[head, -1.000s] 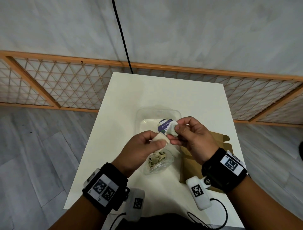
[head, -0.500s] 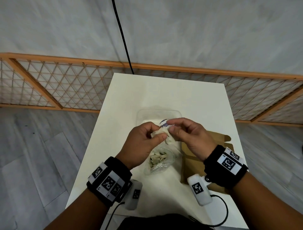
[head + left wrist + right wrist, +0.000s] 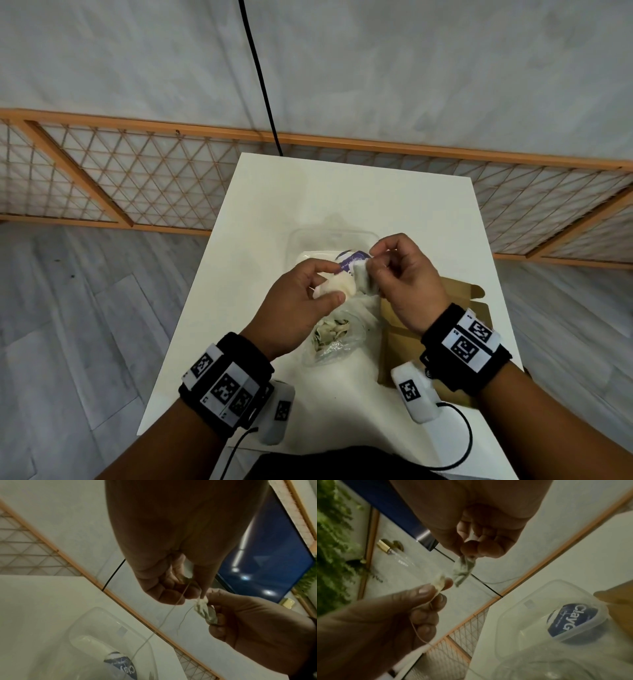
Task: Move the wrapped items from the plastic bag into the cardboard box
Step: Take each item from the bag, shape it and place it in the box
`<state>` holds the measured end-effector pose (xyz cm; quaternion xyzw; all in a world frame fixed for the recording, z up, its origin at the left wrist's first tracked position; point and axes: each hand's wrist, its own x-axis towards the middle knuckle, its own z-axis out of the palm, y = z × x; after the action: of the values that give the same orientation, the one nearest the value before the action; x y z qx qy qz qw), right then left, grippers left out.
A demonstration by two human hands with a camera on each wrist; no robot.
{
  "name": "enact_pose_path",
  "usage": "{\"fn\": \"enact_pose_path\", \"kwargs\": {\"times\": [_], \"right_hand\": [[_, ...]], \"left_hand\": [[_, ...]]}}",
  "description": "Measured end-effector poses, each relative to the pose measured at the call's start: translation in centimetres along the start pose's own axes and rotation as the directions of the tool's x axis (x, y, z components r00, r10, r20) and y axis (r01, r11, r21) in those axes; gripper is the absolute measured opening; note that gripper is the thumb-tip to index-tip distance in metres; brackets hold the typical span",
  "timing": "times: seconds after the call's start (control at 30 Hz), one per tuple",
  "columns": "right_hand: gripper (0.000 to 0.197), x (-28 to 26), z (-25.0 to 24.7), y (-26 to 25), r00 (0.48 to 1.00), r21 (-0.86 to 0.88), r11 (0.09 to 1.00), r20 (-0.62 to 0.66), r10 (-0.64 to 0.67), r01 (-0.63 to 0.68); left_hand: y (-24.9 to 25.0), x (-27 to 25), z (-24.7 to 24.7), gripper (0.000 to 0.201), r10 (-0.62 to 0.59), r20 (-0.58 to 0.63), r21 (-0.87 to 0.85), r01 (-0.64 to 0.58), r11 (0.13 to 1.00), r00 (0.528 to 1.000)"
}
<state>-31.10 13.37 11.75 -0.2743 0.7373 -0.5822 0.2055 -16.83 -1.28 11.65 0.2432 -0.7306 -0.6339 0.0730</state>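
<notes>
Here, both hands are up over the middle of the white table point(image 3: 342, 192). The right hand point(image 3: 407, 277) has thumb and fingertips pinched on a small wrapped item point(image 3: 363, 281), a whitish crumpled packet with a thin thread trailing off it; the other fingers are curled in. In the right wrist view the packet point(image 3: 462, 569) dangles just below the fingertips. The left hand point(image 3: 298, 308), at 9 o'clock of the right and almost touching it, pinches a second small pale piece point(image 3: 438, 582) between thumb and forefinger, and the thread runs down through its curled fingers. Can't tell whether that piece is another wrapped item or part of the same one.

Plastic bag point(image 3: 334, 337) lies flat on the table at 6 o'clock of the hands, clear, with more pale wrapped bits inside. Cardboard box point(image 3: 455, 301) sits open at 4 o'clock of the hands, partly hidden under the right wrist. A clear plastic tub point(image 3: 332, 236) is at 12 o'clock, holding a white pack with a dark blue label point(image 3: 570, 618). A black cable point(image 3: 260, 78) hangs down the wall behind the table, and a wooden lattice fence point(image 3: 137, 181) runs along the wall's foot.
</notes>
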Motion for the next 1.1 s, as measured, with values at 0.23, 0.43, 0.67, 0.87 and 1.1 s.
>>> {"fn": "enact_pose_path", "kwargs": {"times": [0.23, 0.43, 0.67, 0.87, 1.1], "right_hand": [[0.020, -0.7, 0.7, 0.3, 0.967, -0.201, 0.973, 0.246, -0.066, 0.117], [0.020, -1.0, 0.9, 0.6, 0.947, -0.323, 0.942, 0.321, 0.014, 0.096], [0.006, -0.5, 0.9, 0.2, 0.978, -0.083, 0.995, 0.195, 0.077, -0.062], [0.010, -0.1, 0.7, -0.2, 0.990, 0.054, 0.993, 0.101, 0.096, -0.101], [0.006, -0.3, 1.2, 0.1, 0.988, 0.068, 0.991, 0.113, 0.105, -0.113]], "left_hand": [[0.8, -0.2, 0.1, 0.068, 0.061, 0.114, 0.246, -0.087, 0.965, 0.992], [0.9, 0.0, -0.3, 0.083, 0.105, 0.185, 0.330, -0.162, 0.930, 0.977], [0.3, 0.2, -1.3, 0.066, 0.194, -0.040, 0.338, -0.170, 0.926, 0.980], [-0.7, 0.3, -0.4, 0.023, 0.221, -0.281, 0.176, -0.176, 0.969, 0.934], [-0.1, 0.4, 0.2, 0.007, 0.221, -0.214, 0.038, -0.218, 0.975, 0.952]]}}
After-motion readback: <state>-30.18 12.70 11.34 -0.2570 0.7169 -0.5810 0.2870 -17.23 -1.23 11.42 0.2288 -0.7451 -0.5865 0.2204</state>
